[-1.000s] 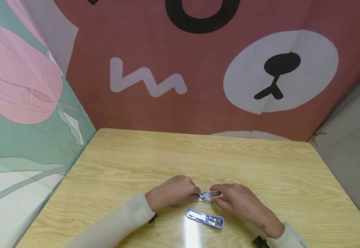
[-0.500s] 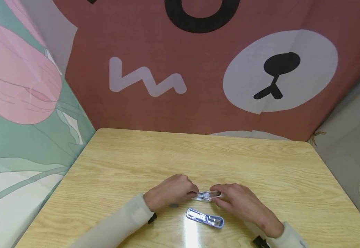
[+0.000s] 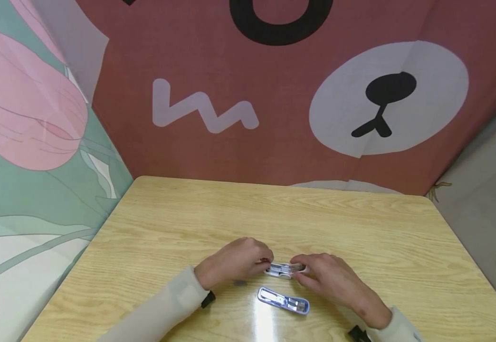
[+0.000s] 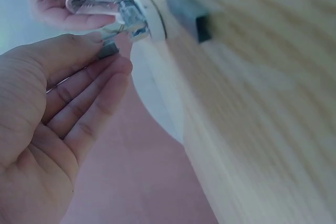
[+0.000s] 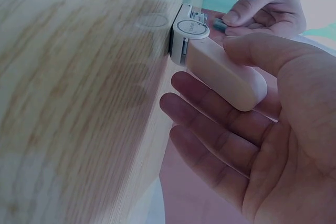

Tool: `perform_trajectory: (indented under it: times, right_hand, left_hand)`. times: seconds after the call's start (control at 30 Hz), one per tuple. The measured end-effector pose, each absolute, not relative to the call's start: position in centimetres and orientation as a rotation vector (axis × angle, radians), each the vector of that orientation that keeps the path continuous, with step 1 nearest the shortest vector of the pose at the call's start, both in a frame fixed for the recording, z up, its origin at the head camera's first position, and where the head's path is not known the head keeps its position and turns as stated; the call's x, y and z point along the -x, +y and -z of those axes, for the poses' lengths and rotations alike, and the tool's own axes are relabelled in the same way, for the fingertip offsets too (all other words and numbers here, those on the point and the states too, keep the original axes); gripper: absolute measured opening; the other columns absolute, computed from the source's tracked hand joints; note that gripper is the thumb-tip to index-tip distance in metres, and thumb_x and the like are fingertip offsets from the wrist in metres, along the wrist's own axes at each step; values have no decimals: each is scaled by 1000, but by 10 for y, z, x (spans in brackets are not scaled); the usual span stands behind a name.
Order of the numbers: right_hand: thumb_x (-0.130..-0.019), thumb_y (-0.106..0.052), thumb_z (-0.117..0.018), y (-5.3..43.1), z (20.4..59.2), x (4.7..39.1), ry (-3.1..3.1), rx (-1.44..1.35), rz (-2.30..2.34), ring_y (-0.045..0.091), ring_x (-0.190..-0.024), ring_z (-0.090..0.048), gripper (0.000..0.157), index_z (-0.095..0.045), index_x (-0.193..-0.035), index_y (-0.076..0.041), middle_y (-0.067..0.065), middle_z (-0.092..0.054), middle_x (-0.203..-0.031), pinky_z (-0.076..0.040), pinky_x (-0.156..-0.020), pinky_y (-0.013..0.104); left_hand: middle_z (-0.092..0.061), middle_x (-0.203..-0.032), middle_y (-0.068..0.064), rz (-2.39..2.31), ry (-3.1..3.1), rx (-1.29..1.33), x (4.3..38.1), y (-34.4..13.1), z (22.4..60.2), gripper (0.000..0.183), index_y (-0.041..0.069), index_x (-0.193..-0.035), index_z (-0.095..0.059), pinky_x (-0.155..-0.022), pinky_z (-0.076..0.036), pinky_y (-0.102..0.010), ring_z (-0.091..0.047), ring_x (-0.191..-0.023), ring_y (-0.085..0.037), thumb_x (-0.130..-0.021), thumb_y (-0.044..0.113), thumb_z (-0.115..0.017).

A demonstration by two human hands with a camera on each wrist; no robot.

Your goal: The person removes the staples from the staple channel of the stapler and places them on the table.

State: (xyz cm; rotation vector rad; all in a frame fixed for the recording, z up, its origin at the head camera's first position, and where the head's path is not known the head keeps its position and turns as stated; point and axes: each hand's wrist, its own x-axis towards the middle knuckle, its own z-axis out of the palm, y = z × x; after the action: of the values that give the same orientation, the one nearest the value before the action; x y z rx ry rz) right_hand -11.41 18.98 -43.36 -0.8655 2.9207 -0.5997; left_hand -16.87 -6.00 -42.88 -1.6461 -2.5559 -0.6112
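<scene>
My right hand (image 3: 331, 282) holds a white and pale pink stapler (image 3: 280, 270) by its raised end, thumb on one side and fingers on the other. Its top is swung up, so the metal tray inside shows. At the stapler's left end is my left hand (image 3: 237, 261), pinching a small grey strip of staples (image 4: 108, 50) between thumb and fingertips. In the left wrist view that strip is right by the stapler's metal inside. Nearer to me lies a blue stapler (image 3: 283, 301), opened out on the table with its metal inside facing up.
Another short grey strip of staples (image 4: 188, 15) lies on the wooden table (image 3: 179, 213), under the left wrist in the head view. A printed cloth (image 3: 273, 142) hangs beyond the table's far edge, with more patterned cloth at both sides.
My left hand has drawn slightly back and up from the white stapler's left end, showing more of its tray. The right hand and the blue stapler stay in place.
</scene>
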Motion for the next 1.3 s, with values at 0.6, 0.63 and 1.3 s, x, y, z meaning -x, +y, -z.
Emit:
perform_trajectory:
  times: [0.6, 0.63, 1.3]
  right_hand:
    - [-88, -35, -64, 190, 434, 114, 2931, 879, 591, -4, -62, -48, 25, -67, -111, -24, -23, -61, -89, -43, -60, 26]
    - [-88, -35, -64, 190, 434, 114, 2932, 881, 591, -5, -62, -48, 25, -67, -111, -24, -23, -62, -90, -43, -62, 28]
    - [-89, -34, -64, 190, 433, 114, 2917, 896, 613, -6, -68, -49, 25, -67, -111, -23, -23, -61, -90, -46, -66, 33]
  left_hand:
    - [-49, -72, 10, 201, -2591, 1622, 168, -80, 432, 9, 17, -81, -62, -52, -34, -13, -38, -56, 0, -86, 9, -61]
    - [-49, -71, 10, 204, -2614, 1617, 169, -80, 433, 9, 17, -80, -61, -51, -33, -13, -38, -56, -1, -85, 9, -62]
    - [-42, -64, 13, 145, -2681, 1638, 170, -80, 437, 21, 22, -69, -60, -50, -33, -16, -36, -54, -1, -89, 14, -62]
